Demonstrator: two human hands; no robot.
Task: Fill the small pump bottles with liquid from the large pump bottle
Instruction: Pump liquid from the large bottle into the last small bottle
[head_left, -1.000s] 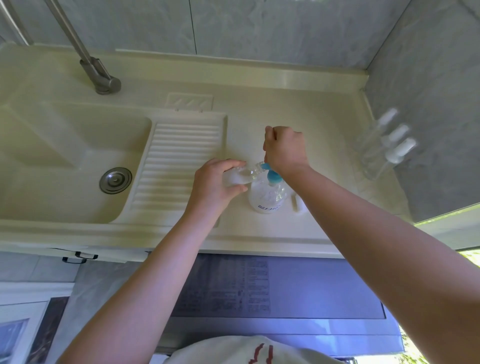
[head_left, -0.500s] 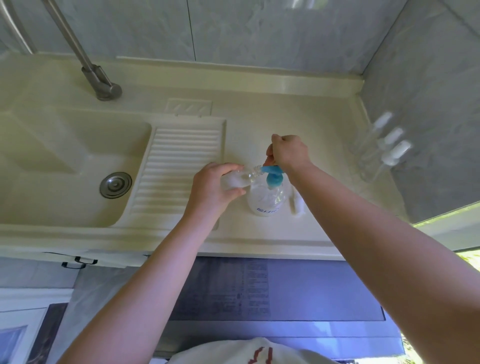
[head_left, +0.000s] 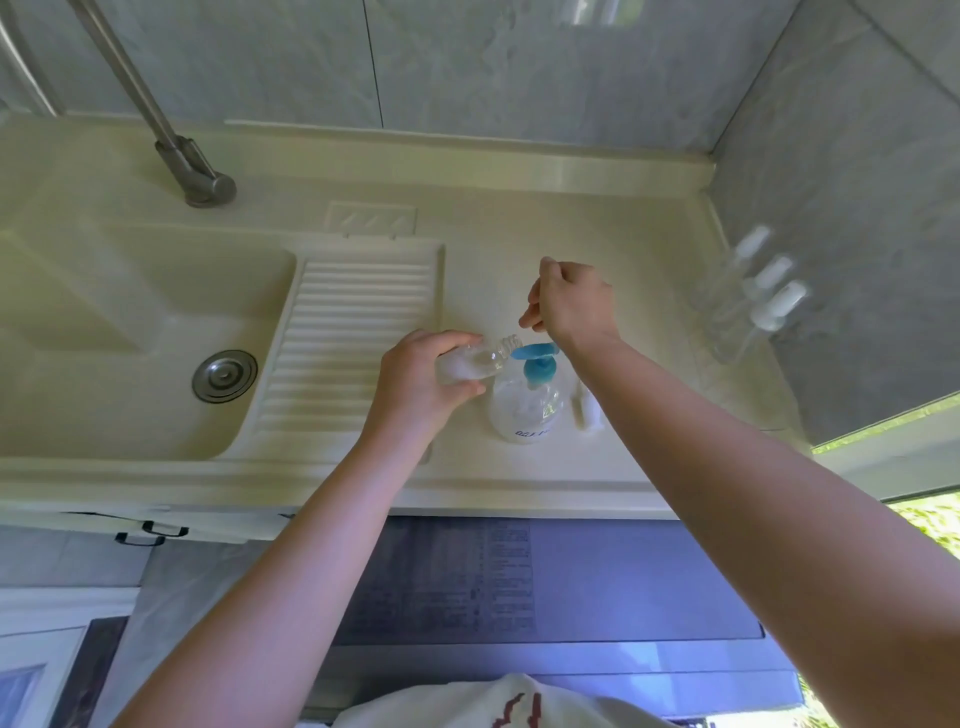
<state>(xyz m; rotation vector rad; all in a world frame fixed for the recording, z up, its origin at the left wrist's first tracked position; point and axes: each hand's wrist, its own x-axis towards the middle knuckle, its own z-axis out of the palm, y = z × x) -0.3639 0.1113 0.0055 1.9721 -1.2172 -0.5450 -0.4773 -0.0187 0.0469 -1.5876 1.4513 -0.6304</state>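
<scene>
Head view. The left hand (head_left: 421, 384) reaches in from the lower left, its forearm rising diagonally; its grip is closed around a small clear bottle (head_left: 475, 361), fingers curled over the body and thumb underneath. The bottle is tilted nearly on its side, its open threaded neck pointing right, just beside the spout of the blue pump head (head_left: 535, 358). The right hand (head_left: 571, 306) is raised above and slightly behind the pump head, clear of it, wrist bent, fingers curled loosely into a fist; whether its grip holds anything cannot be told.

The large pump bottle (head_left: 527, 410) stands upright on the cream tabletop (head_left: 519, 249), between the two forearms. It is rounded, of clear plastic, with blue lettering near its base. Just right of it, partly hidden by the right forearm, lies a small white piece (head_left: 584, 410); its kind cannot be told.

Three more small pump bottles (head_left: 748, 296), clear with white caps, stand near the grey tiled wall (head_left: 831, 208) at the right edge, blurred. Left of the hands lies a ribbed draining board (head_left: 337, 338), then a moulded basin (head_left: 130, 312) with a round metal drain (head_left: 224, 375). A metal tap (head_left: 176, 150) rises behind the basin.
</scene>
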